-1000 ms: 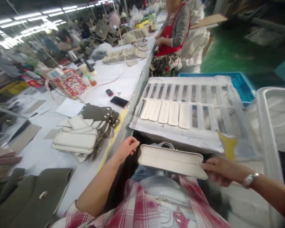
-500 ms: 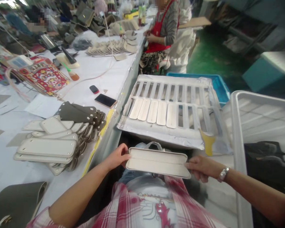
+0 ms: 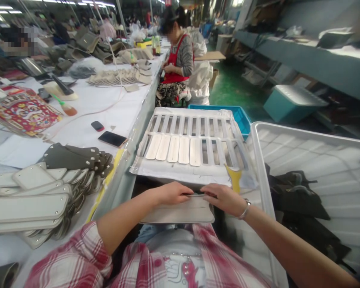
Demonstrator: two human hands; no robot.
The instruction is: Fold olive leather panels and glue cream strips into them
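Observation:
Above my lap is a pale oblong panel [image 3: 177, 215] with rounded corners and a line along its length, seemingly a bag's base panel. My left hand [image 3: 175, 193] is closed on its far long edge near the middle, thumb and fingers pinched together. Close by, my right hand [image 3: 223, 198] also pinches that edge, towards its right end. Beyond them lies a pale slotted rack [image 3: 183, 169], where several off-white strips [image 3: 174, 148] rest side by side in the near row. The yellow Y-shaped piece [image 3: 235, 180] hangs at its front right.
On the left table [image 3: 87, 102] are stacked pale panels with metal studs [image 3: 27, 208], dark grey pieces [image 3: 69, 156], a phone [image 3: 112, 139] and a glue bottle [image 3: 68, 109]. A white bin [image 3: 262, 172] with dark bags stands right. A co-worker in a red apron [image 3: 175, 64] sits ahead.
Both hands have moved from the panel's short ends to its far long edge, close together. The panel is now more covered by my hands. The camera view has tilted up and turned right.

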